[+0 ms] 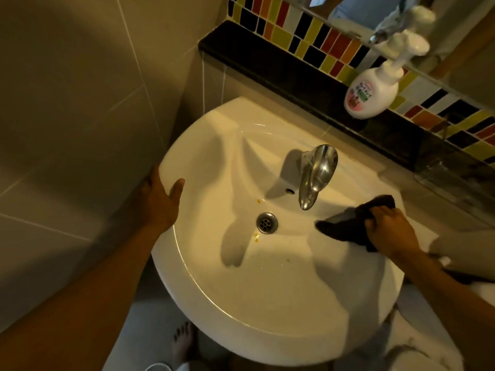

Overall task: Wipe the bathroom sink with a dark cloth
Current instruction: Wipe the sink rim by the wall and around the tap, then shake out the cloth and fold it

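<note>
A white round bathroom sink [241,285] fills the middle of the view, with a chrome tap [316,175] at the back and a metal drain [267,223] in the bowl. Small yellow specks lie near the drain. My right hand [388,231] grips a dark cloth [345,226] pressed on the right inner slope of the bowl, just right of the tap's spout. My left hand [160,202] rests on the sink's left rim, thumb on top and fingers around the outer edge.
A white pump soap bottle [372,92] stands on the black ledge [267,65] behind the sink, below multicoloured wall tiles. A tiled wall runs along the left. A bare foot [182,344] shows on the floor under the sink.
</note>
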Tool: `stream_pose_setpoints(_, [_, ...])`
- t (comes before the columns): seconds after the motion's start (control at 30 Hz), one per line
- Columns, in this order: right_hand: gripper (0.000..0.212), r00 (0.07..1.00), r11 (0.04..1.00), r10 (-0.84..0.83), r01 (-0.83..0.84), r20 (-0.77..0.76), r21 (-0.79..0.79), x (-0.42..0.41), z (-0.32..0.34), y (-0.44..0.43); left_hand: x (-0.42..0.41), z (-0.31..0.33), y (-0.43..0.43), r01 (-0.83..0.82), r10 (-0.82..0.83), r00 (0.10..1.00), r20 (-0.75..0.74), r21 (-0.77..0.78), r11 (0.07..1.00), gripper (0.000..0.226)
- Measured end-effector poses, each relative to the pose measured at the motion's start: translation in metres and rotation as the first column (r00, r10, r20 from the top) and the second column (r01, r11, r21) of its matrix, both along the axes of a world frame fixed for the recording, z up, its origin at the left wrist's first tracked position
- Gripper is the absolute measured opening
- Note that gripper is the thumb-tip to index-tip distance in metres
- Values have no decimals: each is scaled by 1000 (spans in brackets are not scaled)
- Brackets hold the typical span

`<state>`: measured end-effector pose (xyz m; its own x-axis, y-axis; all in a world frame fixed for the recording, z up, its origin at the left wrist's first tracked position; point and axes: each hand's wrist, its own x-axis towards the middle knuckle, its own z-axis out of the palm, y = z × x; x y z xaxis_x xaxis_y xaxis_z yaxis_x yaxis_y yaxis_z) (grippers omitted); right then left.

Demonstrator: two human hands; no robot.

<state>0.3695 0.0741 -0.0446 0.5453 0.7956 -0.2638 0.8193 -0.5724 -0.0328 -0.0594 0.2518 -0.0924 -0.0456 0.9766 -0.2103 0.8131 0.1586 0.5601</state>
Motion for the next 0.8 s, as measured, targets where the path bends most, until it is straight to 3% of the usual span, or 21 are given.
stream_pose_setpoints(0.07, [24,988,989,-122,129,-96,69,-7,1,-10,1,3,-1,-2,2,1000,21,-23,1000,73])
stream_pose_setpoints(0.17, [30,960,960,-250,262,-125,94,-18,-1,-21,-1,6,-3,9,-8,999,42,-16,1000,74])
stream_pose_setpoints(0.27, [30,888,905,-396,420,-234,64,-28,4,-26,-4,2,0,31,-30,999,12,-37,999,76])
stream_pose_setpoints(0.37, [28,814,844,-443,520,-375,133,-41,17,-27,-6,1,-1,43,-44,999,-21,-47,998,78])
stream_pose_setpoints(0.5, [27,742,811,-373,553,-557,193,-71,37,-25,-11,1,5,91,-92,996,-5,-113,989,80])
stream_pose_setpoints(0.6, [22,739,877,-221,436,-636,202,-93,53,-22,-8,12,2,128,-147,982,-117,-159,979,84])
stream_pose_setpoints(0.73, [13,758,943,-31,238,-652,233,-119,81,-15,18,34,-30,305,-293,947,-130,83,949,71])
stream_pose_setpoints(0.8, [10,755,951,46,167,-654,259,-133,99,-13,36,43,-46,389,-389,921,-16,88,917,50])
